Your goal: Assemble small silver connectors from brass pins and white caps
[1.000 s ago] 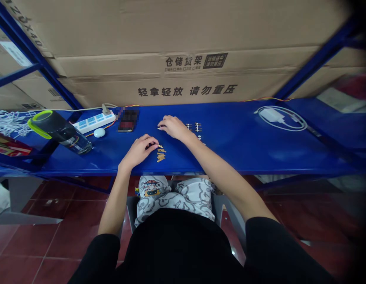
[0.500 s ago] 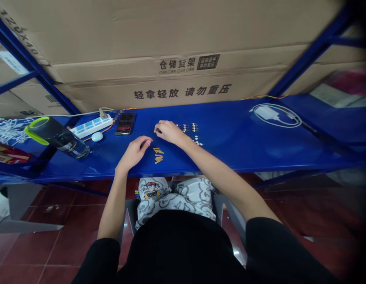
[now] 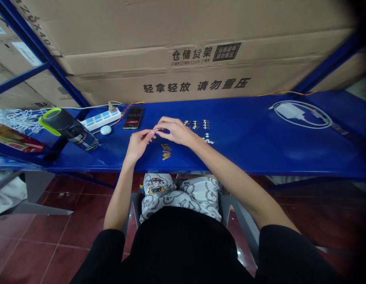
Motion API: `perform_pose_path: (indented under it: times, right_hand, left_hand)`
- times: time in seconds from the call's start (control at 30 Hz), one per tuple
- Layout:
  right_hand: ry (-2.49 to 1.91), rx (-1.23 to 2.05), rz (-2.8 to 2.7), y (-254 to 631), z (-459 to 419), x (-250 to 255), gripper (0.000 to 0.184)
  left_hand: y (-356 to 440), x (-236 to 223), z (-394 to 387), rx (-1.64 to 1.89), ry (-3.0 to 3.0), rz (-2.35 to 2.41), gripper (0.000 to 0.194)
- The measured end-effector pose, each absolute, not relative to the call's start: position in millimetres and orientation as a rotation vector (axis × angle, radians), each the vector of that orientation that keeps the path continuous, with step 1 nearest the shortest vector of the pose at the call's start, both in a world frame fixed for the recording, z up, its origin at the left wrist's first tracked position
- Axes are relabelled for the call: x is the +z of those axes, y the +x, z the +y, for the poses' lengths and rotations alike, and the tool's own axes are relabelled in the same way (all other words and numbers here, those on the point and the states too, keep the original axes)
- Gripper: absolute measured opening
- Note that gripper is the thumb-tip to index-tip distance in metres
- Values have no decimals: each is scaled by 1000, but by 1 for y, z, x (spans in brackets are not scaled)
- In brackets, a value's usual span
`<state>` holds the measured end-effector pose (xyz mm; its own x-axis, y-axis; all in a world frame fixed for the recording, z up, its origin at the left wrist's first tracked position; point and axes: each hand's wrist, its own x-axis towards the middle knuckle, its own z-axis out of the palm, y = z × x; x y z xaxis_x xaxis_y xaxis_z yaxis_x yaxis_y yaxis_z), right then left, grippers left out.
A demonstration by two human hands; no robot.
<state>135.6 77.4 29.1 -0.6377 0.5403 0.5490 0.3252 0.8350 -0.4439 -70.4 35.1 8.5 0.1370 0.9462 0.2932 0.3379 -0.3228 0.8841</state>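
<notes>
Cardboard carton [image 3: 196,67] behind the shelf, printed 仓储货架 and 轻拿轻放 请勿重压. Both forearms reach forward over the front edge of the blue steel shelf [image 3: 244,134], hands together near its middle. Right hand [image 3: 175,131] pinches a tiny metal part [image 3: 157,129] at the fingertips — left hand [image 3: 138,144] is partly open, its fingertips [image 3: 151,133] right at the part, grip unclear. Just below the hands lie small brass-coloured pieces [image 3: 166,152]; to the right, rows of small metal parts [image 3: 197,124] and white bits [image 3: 208,138]. Toward the back edge: phone [image 3: 132,117], power strip [image 3: 101,120]. Toward the left end: water bottle [image 3: 69,130].
</notes>
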Motion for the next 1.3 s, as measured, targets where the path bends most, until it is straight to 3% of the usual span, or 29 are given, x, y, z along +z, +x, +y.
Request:
perform_pose_path:
  times: [0.43,1.3]
  right_hand:
    - [-677,842,-1919,130,77,29,12]
    - [-497,562,-1989,126,74,25,10]
  left_hand:
    - [-69,12,35,1270,1703,1250,36]
    - [-69,17,30,1262,1577,1110,24]
